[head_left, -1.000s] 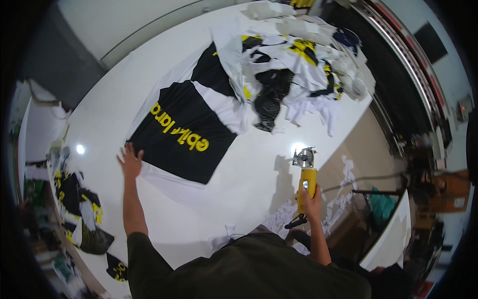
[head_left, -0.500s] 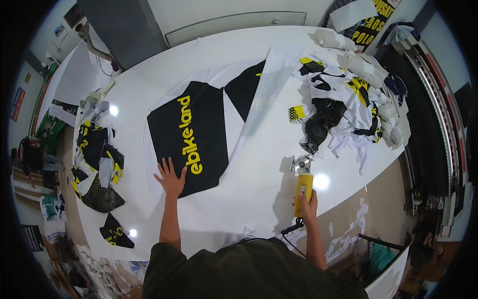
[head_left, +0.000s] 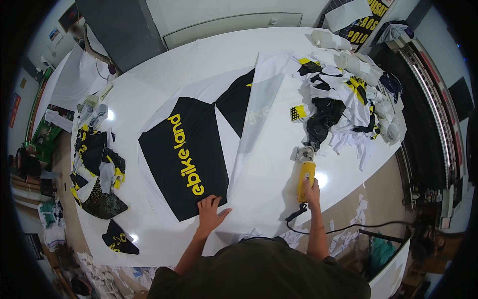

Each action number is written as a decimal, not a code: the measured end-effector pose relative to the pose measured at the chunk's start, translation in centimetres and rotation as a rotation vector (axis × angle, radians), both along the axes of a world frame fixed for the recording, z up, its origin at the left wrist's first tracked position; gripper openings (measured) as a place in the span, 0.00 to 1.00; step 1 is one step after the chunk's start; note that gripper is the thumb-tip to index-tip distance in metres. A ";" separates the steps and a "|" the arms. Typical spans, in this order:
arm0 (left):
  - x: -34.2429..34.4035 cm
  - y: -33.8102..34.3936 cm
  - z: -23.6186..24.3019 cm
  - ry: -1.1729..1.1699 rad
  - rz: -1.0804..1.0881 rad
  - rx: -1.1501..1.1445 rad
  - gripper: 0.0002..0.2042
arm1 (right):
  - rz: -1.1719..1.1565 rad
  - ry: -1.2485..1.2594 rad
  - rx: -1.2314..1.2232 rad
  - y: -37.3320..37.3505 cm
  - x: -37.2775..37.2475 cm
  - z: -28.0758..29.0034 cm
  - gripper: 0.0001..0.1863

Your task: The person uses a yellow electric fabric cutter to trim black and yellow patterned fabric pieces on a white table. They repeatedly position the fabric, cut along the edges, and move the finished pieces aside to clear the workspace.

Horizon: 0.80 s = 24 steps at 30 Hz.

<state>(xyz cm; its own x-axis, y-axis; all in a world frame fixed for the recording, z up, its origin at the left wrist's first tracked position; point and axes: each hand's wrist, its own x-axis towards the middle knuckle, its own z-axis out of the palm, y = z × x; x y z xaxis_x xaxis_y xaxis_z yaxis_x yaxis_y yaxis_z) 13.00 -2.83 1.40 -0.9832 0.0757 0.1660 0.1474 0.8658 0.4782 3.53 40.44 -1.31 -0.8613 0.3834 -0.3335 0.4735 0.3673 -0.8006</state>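
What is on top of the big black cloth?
The left hand has fingers over the lower edge of the black cloth; yellow lettering shows too. Cloth under the fingers is hidden.

The left fingers [head_left: 209,201] have moved from the left part of the black cloth [head_left: 199,149] to its near right corner. The cloth has shifted closer to the person and turned. The right fingers [head_left: 313,188] have carried the yellow cutter [head_left: 305,174] forward, toward the black mesh scrap [head_left: 322,122].
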 end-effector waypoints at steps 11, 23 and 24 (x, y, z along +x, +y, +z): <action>-2.3 1.0 1.0 0.138 0.141 0.140 0.06 | 0.388 0.525 0.639 -8.9 -7.0 7.1 0.26; -2.1 -2.7 6.2 0.177 0.180 0.675 0.09 | 1.696 0.377 0.652 -23.0 -6.2 11.6 0.20; -1.2 -4.5 9.1 0.043 0.163 0.613 0.09 | 1.694 0.346 0.641 -23.0 -5.9 13.8 0.19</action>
<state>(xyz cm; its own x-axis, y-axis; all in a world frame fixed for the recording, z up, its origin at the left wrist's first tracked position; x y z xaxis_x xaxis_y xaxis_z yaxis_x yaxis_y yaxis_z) 11.82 -7.36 10.53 -0.9656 -0.1961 0.1707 0.0663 0.4492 0.8910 -2.34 17.40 12.50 -0.4023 -0.8810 -0.2490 -0.8190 0.4678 -0.3322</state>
